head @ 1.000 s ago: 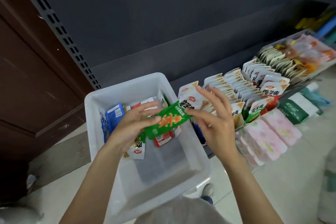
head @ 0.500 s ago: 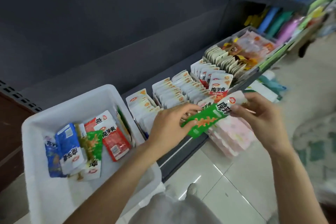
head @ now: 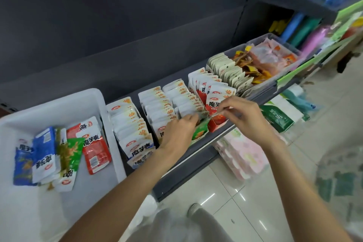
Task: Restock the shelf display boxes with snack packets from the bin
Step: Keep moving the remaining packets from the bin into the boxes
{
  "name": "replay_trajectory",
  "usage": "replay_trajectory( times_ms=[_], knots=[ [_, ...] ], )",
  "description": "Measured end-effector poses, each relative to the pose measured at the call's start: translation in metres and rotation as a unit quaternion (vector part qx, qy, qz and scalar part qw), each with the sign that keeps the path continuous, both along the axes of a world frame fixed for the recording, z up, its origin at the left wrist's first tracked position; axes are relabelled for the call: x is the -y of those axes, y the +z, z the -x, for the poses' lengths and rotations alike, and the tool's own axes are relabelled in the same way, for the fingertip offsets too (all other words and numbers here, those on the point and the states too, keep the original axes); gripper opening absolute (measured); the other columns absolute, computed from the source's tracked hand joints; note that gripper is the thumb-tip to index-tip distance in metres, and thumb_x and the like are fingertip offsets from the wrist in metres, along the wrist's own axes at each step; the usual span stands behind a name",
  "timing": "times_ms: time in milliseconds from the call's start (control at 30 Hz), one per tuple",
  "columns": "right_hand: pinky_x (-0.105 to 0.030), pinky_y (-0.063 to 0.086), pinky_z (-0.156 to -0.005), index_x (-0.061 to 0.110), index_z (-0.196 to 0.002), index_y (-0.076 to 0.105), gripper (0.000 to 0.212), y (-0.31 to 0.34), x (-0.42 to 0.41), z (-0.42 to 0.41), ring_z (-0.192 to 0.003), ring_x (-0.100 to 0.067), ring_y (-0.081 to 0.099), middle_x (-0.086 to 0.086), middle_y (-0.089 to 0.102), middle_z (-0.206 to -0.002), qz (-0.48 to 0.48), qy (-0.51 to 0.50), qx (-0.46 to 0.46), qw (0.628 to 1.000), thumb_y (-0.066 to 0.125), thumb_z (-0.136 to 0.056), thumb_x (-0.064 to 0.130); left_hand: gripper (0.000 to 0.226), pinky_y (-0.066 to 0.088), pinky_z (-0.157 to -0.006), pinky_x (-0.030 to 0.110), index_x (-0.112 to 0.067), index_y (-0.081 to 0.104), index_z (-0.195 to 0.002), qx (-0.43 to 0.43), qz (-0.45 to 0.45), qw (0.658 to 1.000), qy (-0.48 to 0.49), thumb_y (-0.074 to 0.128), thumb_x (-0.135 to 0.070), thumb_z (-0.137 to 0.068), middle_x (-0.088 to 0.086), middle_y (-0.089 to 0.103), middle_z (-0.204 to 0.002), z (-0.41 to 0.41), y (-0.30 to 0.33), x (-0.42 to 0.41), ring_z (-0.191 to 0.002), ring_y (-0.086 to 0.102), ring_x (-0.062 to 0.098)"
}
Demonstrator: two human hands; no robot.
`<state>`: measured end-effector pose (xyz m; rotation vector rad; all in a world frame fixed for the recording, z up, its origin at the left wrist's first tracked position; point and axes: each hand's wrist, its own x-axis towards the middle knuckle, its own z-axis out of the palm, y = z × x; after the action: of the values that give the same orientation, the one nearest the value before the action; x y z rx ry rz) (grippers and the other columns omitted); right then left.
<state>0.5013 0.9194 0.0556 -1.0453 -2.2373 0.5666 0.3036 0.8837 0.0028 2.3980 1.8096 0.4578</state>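
Start from the shelf: its row of display boxes runs from near left to far right, and your target is the green display box at the near edge, just left of the red display box. The white bin sits at the near left with loose packets lying in it. Your left hand has its fingers curled down into the row, apparently parting the standing packets, while your right hand pinches the top edge of the green packet between thumb and fingertips. The packet stands in the gap at the front of its box, long axis roughly upright, top edge toward your right hand, printed face toward you. Keep the gap held wide and slide the packet straight down so that it stands square with its neighbours and doesn't fold.
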Motion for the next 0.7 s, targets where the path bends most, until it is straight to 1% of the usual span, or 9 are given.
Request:
replay_trajectory(
  times_ms=[67,133,200,233,300,367,500,600,700],
  knots=[
    [-0.017,0.049,-0.075,0.01,-0.091,0.067,0.008,-0.005,-0.004,0.001,-0.084,-0.009,0.061,0.003,0.063,-0.089,-0.001,0.016,0.011,1.0,0.065,-0.086,0.004,0.034,0.054,-0.049,0.034,-0.014,0.061,-0.101,-0.015,0.009,1.0,0.006,0.076,-0.005,-0.072,0.005,0.069,-0.085,-0.003,0.0,0.001,-0.061,0.067,0.027],
    [-0.014,0.047,-0.074,0.012,-0.093,0.068,0.009,-0.01,-0.009,0.0,-0.083,-0.006,0.06,0.006,0.063,-0.09,0.0,0.033,0.026,0.999,0.065,-0.087,0.006,0.042,0.046,-0.039,0.028,-0.014,0.066,-0.094,-0.049,0.002,0.999,0.005,0.086,-0.009,-0.057,0.002,0.069,-0.074,-0.006,-0.004,0.002,-0.052,0.065,0.022],
    [-0.011,0.044,-0.074,0.015,-0.096,0.068,0.011,-0.016,-0.013,0.0,-0.083,-0.002,0.059,0.009,0.062,-0.092,-0.008,0.047,0.051,0.998,0.064,-0.088,0.009,0.047,0.044,-0.036,0.025,-0.013,0.069,-0.088,-0.064,0.001,0.998,0.011,0.09,-0.012,-0.047,0.001,0.067,-0.067,-0.007,-0.008,0.004,-0.05,0.064,0.02],
    [-0.011,0.044,-0.074,0.016,-0.097,0.069,0.012,-0.017,-0.014,0.001,-0.083,-0.002,0.059,0.008,0.063,-0.093,-0.014,0.052,0.061,0.997,0.062,-0.089,0.011,0.045,0.045,-0.037,0.027,-0.012,0.069,-0.089,-0.054,0.003,0.998,0.016,0.09,-0.013,-0.049,0.002,0.068,-0.068,-0.007,-0.01,0.004,-0.052,0.065,0.021],
    [-0.012,0.044,-0.074,0.015,-0.1,0.069,0.014,-0.016,-0.018,0.001,-0.084,-0.004,0.06,0.006,0.066,-0.095,-0.023,0.058,0.073,0.995,0.06,-0.09,0.012,0.037,0.05,-0.042,0.032,-0.011,0.069,-0.095,0.002,0.01,0.999,0.031,0.084,-0.013,-0.062,0.005,0.07,-0.074,-0.004,-0.012,0.005,-0.056,0.066,0.025],
    [-0.016,0.047,-0.073,0.015,-0.1,0.07,0.016,-0.012,-0.022,0.002,-0.084,-0.007,0.062,0.004,0.067,-0.094,-0.047,0.066,0.09,0.993,0.059,-0.09,0.01,0.031,0.054,-0.046,0.036,-0.01,0.067,-0.097,0.049,0.012,0.998,0.046,0.079,-0.01,-0.069,0.006,0.072,-0.079,-0.001,-0.015,0.006,-0.06,0.067,0.027],
    [-0.028,0.055,-0.07,0.019,-0.098,0.071,0.019,-0.009,-0.023,0.013,-0.087,-0.013,0.066,0.004,0.069,-0.095,-0.083,0.095,0.126,0.984,0.063,-0.087,0.005,0.014,0.055,-0.055,0.039,-0.006,0.063,-0.093,0.047,0.036,0.996,0.061,0.065,-0.003,-0.079,0.011,0.069,-0.082,-0.001,-0.017,0.008,-0.069,0.067,0.033],
    [-0.028,0.056,-0.069,0.019,-0.098,0.071,0.021,-0.013,-0.02,0.021,-0.088,-0.013,0.066,0.004,0.07,-0.095,-0.078,0.11,0.135,0.982,0.064,-0.086,0.003,0.02,0.052,-0.066,0.038,-0.007,0.061,-0.105,0.042,0.05,0.996,0.062,0.057,-0.008,-0.086,0.01,0.069,-0.094,0.0,-0.016,0.011,-0.084,0.066,0.031],
    [-0.031,0.056,-0.068,0.019,-0.099,0.071,0.02,-0.015,-0.025,0.022,-0.088,-0.012,0.066,0.006,0.07,-0.095,-0.072,0.099,0.134,0.983,0.064,-0.087,0.006,0.026,0.053,-0.07,0.036,-0.011,0.061,-0.11,0.083,0.033,0.994,0.07,0.062,-0.023,-0.088,0.006,0.07,-0.099,0.0,-0.013,0.014,-0.086,0.067,0.024]
  ],
)
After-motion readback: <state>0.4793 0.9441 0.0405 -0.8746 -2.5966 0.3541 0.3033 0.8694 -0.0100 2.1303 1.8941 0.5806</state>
